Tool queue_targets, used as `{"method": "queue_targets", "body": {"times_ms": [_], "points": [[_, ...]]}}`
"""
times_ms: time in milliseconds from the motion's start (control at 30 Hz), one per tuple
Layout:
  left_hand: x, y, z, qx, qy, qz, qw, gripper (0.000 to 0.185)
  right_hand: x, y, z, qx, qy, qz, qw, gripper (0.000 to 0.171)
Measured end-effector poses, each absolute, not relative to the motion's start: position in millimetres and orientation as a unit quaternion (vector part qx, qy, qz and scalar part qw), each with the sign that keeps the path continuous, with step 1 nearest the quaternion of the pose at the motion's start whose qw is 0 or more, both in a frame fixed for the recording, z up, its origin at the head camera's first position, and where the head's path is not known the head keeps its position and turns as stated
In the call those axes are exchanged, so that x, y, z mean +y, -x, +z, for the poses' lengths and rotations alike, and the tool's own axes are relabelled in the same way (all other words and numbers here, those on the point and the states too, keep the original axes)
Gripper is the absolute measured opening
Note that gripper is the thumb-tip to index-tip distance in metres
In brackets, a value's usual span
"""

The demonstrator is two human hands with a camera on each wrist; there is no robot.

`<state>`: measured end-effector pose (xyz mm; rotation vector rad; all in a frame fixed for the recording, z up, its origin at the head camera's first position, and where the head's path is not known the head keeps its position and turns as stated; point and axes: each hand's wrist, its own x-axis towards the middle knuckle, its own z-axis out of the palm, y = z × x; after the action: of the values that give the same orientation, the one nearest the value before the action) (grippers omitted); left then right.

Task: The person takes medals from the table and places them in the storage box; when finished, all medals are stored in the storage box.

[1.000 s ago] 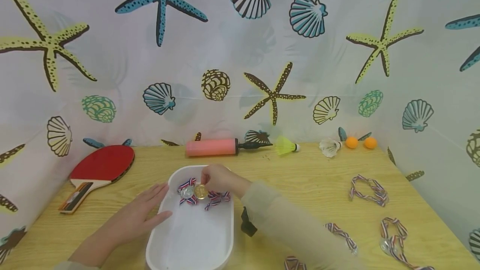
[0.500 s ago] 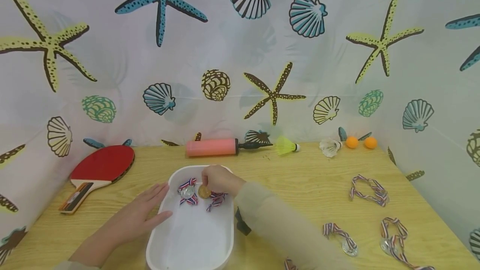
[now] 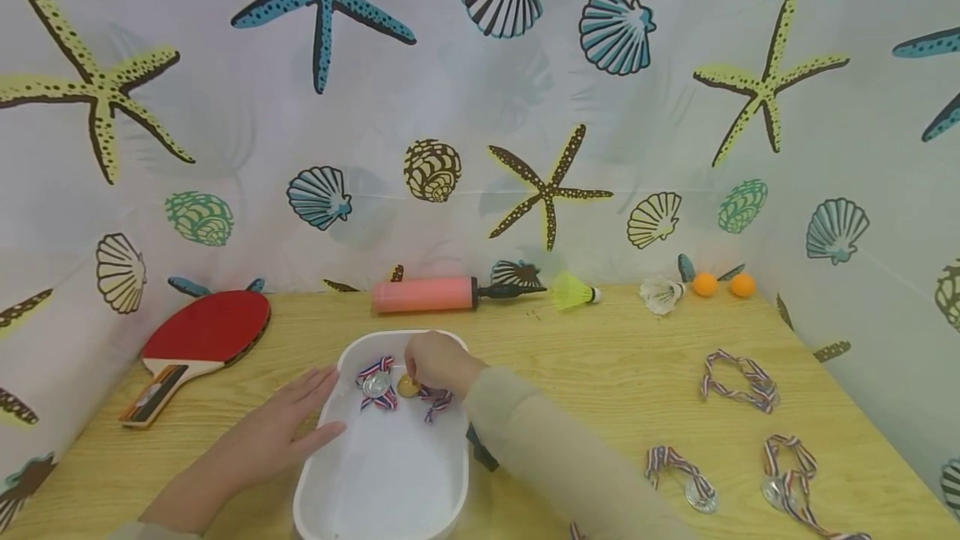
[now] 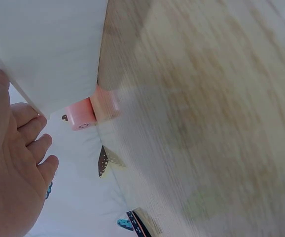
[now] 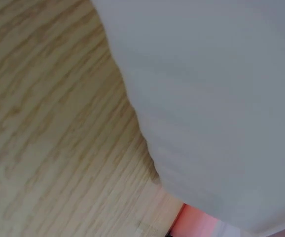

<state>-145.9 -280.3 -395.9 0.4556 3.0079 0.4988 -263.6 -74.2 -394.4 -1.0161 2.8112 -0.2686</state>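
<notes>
In the head view a white tray (image 3: pixel 381 486) stands on the table. My left hand (image 3: pixel 288 419) rests at its left rim with fingers extended; the left wrist view shows the same hand (image 4: pixel 14 163) along the tray wall (image 4: pixel 49 54). My right hand (image 3: pixel 441 361) reaches over the far right rim, fingertips curled down at a gold medal (image 3: pixel 407 386) inside the tray, pinching it at its edge. That medal's striped ribbon (image 3: pixel 437 401) lies partly under the hand. Left of it in the tray is a silver medal (image 3: pixel 376 384) on its striped ribbon. The right wrist view shows mostly tray wall (image 5: pixel 206 98).
Silver medals (image 3: pixel 701 492) and striped ribbons (image 3: pixel 738 382) lie on the right side of the table. A table tennis bat (image 3: pixel 206 327) is at left. Along the back are a pink hand pump (image 3: pixel 425 295), shuttlecocks (image 3: pixel 572 292) and orange balls (image 3: pixel 704 284).
The gold medal has shifted slightly right, and its ribbon end has shifted within the tray. My right forearm has drawn a little left. My left hand stays in place.
</notes>
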Motion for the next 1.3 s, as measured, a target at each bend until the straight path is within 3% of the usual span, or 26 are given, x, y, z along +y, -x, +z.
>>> {"method": "queue_targets", "body": {"times_ms": [167, 433, 733, 1033, 1300], "points": [[-280.0, 145.9, -396.4, 0.975, -0.148, 0.162, 0.030, 0.078, -74.8, 265.0, -396.6, 0.933, 0.354, -0.054, 0.047, 0.010], [-279.9, 145.7, -396.1, 0.976, -0.146, 0.161, 0.029, 0.078, -71.5, 265.1, -391.3, 0.930, 0.344, -0.101, 0.076, 0.007], [-279.6, 145.1, -395.5, 0.976, -0.144, 0.160, 0.029, 0.078, -54.8, 262.9, -358.3, 0.917, 0.371, -0.137, 0.058, 0.010], [-279.6, 146.5, -397.7, 0.976, -0.151, 0.156, 0.023, 0.079, -4.7, 245.5, -320.9, 0.883, 0.415, -0.217, 0.016, 0.009], [-278.9, 145.6, -397.6, 0.977, -0.152, 0.151, 0.017, 0.077, 55.1, 207.9, -313.8, 0.852, 0.422, -0.306, 0.052, 0.011]]}}
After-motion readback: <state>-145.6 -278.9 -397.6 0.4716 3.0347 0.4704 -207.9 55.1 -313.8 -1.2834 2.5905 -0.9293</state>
